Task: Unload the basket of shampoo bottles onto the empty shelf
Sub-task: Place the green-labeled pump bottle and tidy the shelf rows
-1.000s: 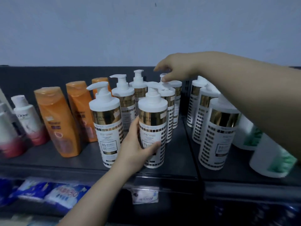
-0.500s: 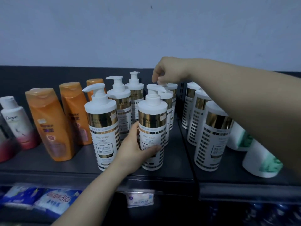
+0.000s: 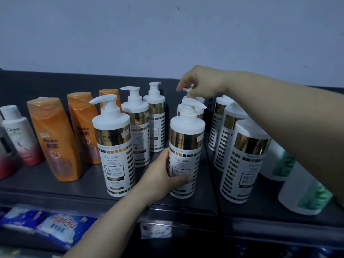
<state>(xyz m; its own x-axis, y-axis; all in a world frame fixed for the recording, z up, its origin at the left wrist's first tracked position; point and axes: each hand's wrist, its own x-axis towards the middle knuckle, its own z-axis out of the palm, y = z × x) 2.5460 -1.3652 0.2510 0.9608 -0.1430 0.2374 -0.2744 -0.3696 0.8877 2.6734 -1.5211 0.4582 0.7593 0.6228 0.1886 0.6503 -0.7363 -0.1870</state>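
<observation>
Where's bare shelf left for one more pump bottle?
Bare dark metal shelf: the patch between the front orange bottle and the front-left white-and-gold pump bottle, plus the front strip before them. Crowded: the right-hand white-and-gold row against the white-and-green bottles; the left hand blocks the middle gap.

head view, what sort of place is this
Most likely a shop's toiletries aisle: a dark metal shelf holds rows of identical pump bottles beside orange bottles, a tag hangs on its front edge, and blue packs fill the shelf below.
</observation>
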